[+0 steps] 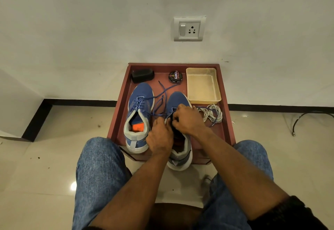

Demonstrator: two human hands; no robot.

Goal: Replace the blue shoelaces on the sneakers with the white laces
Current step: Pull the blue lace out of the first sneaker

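Sneakers, two blue ones, sit in the red tray (pixel 122 92); the right sneaker (pixel 178 101) is under both hands. Left hand (pixel 160 135) and right hand (pixel 188 119) apparently pinch its blue lace (pixel 160 101); white laces (pixel 210 115) lie right of it.

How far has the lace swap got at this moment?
Early stage. Nothing is replaced: the left blue sneaker keeps its blue lace. Both hands, left hand and right hand, work the blue lace at the right blue sneaker. The bundled white laces lie unused beside it.
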